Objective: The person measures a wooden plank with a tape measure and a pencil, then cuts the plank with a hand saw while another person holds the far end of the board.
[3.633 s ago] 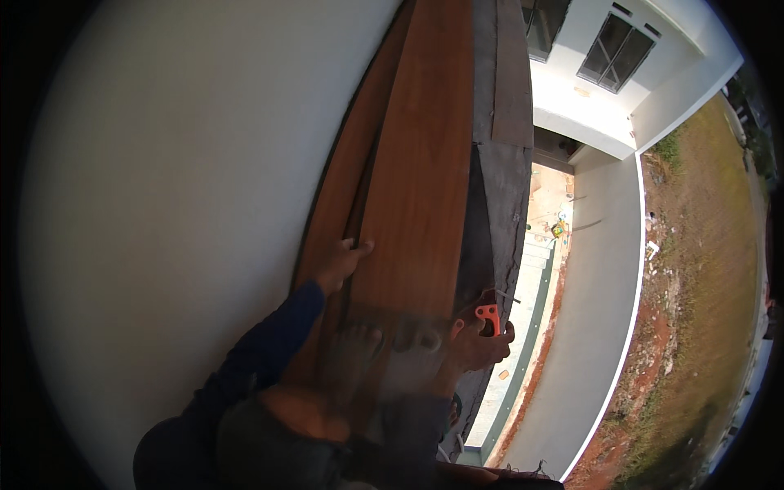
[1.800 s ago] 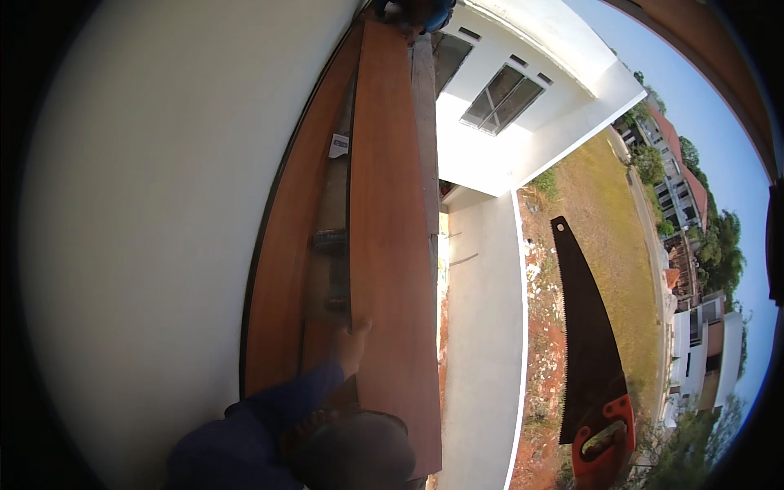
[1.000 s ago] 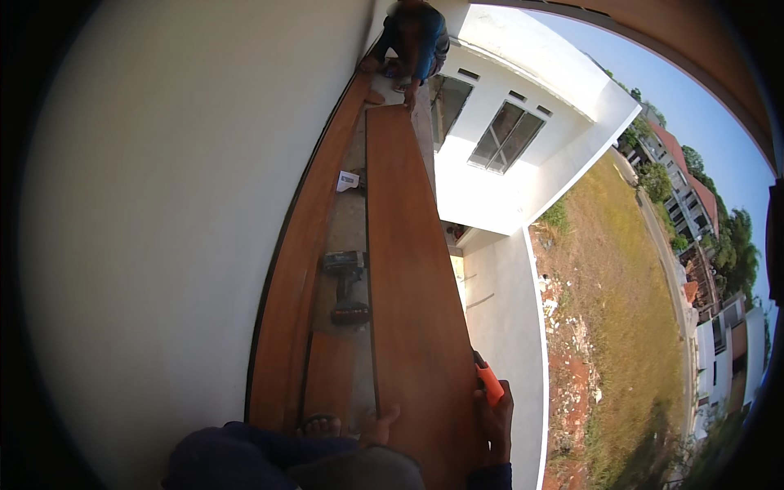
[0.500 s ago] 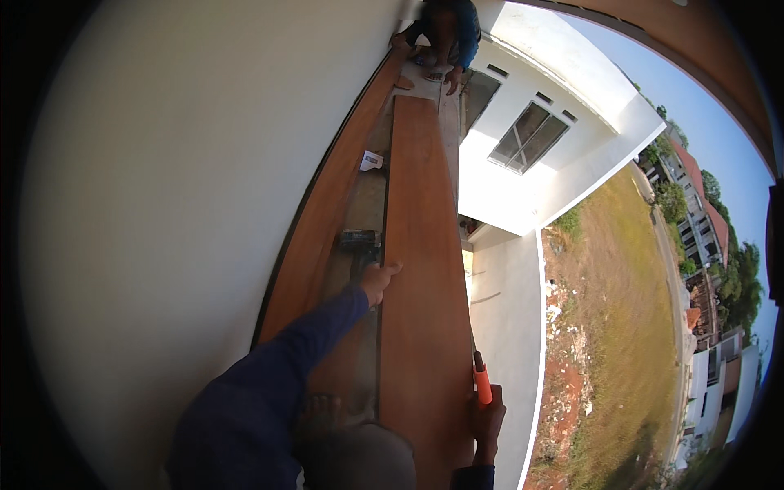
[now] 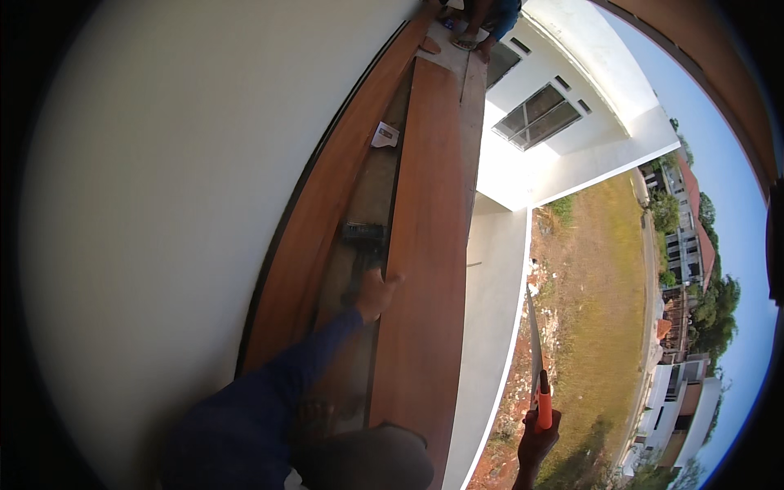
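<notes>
A long reddish-brown wooden plank (image 5: 429,245) lies across my knee, running away from me. My left hand (image 5: 376,296) grips its left edge, a finger or thumb lying over the top face. Just beyond that hand, in the gap beside the plank, sits a dark power tool (image 5: 365,233), partly hidden. Out to the right, past the low white wall, my right hand (image 5: 539,441) is closed round the orange handle of a handsaw (image 5: 543,408). The saw's thin blade points up and away, apart from the plank.
A second brown board (image 5: 314,237) runs along the white wall (image 5: 180,204) at left. A small white packet (image 5: 385,135) lies between the boards. At the far end another person (image 5: 482,24) crouches. Beyond the low white wall (image 5: 496,310) the ground drops to a grassy lot.
My right hand has swung the handsaw out to the right, away from the plank's edge. My left hand keeps its hold. The view has shifted, with the other person now nearer the top edge.
</notes>
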`<state>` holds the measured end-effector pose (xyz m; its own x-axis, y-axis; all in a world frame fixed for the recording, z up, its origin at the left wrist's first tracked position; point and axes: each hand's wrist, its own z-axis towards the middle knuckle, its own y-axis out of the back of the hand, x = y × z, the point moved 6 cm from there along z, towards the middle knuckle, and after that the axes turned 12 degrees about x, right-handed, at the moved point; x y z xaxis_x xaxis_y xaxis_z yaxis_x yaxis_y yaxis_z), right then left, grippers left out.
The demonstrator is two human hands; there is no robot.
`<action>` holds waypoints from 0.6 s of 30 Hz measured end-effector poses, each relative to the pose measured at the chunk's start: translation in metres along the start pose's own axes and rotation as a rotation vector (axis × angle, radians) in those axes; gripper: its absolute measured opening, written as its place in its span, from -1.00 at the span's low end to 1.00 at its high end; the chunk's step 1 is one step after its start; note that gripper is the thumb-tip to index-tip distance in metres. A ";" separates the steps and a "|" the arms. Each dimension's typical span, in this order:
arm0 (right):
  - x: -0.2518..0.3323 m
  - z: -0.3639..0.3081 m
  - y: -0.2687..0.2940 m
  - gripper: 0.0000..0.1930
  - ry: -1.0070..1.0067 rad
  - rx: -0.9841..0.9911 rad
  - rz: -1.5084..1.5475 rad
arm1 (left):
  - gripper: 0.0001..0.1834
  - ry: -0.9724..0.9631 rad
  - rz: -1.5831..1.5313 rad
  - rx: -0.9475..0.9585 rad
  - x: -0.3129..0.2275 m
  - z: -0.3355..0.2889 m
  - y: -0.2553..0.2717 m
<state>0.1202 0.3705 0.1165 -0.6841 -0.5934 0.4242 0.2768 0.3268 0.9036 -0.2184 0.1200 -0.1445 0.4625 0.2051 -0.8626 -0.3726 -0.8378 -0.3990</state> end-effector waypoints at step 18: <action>0.123 -0.103 0.118 -0.68 0.080 -0.255 -0.095 | -0.53 0.186 0.094 -0.028 0.039 -0.103 0.012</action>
<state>0.1380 0.2602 0.2818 -0.6622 -0.6721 0.3312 0.3821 0.0773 0.9209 -0.1216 0.0655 -0.1510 0.5681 0.0313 -0.8224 -0.3994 -0.8632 -0.3088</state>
